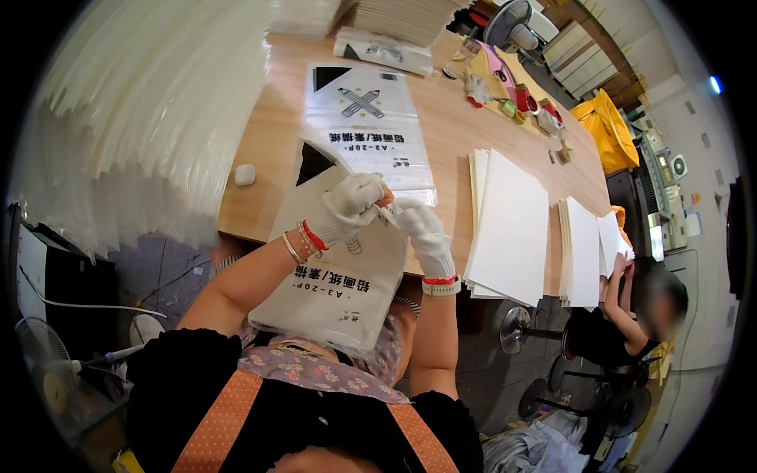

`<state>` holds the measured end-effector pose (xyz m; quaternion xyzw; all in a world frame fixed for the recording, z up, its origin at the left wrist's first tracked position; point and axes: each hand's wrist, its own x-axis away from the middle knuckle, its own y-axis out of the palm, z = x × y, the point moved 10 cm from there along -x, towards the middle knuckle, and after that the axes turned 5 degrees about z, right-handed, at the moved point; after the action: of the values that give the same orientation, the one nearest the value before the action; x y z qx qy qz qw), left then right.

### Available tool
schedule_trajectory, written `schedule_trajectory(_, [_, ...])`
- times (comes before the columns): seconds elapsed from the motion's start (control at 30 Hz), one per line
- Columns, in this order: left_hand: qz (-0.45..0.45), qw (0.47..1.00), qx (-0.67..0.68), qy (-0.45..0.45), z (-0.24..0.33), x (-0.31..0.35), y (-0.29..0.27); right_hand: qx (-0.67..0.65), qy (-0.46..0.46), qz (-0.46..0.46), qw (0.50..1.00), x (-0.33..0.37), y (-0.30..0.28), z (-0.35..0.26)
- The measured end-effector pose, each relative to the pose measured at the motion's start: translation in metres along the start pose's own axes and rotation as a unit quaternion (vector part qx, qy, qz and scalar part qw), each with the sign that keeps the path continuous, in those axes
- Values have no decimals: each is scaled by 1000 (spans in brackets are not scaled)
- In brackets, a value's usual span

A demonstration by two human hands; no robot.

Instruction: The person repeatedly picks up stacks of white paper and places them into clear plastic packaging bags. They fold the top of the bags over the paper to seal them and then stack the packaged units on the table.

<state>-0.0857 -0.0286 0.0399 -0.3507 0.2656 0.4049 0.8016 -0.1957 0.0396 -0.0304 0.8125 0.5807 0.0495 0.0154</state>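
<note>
Both my hands wear white knit gloves with red cuffs. A printed clear plastic bag [331, 268], filled with pale sheets, leans between my lap and the table edge. My left hand [352, 206] is closed on the upper edge of this bag, a bare fingertip showing. Right beside it, my right hand [424, 236] pinches the same edge, its fingers almost meeting the left ones. Whatever small strip or fold lies between the fingertips is too small to make out. Just beyond my hands, a flat stack of similar printed bags [371, 130] lies on the table.
Stacks of white paper [509, 229] lie to the right on the wooden table [268, 118]. A huge pile of clear plastic sleeves [150, 118] rises at left, near a small white case [245, 175]. Tape rolls [527, 101] sit far right. Another person [623, 307] handles paper at right.
</note>
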Motion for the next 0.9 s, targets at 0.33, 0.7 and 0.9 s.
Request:
schedule_trajectory(0.33, [-24, 998, -20, 59, 11, 6, 8, -89, -141, 68, 984, 5, 5, 9])
schedule_trajectory(0.7, [-86, 994, 41, -62, -1, -2, 22, -145, -159, 132, 968, 22, -8, 2])
schedule_trajectory(0.9, [10, 993, 35, -115, -5, 1, 22, -31, -294, 125, 947, 25, -12, -19])
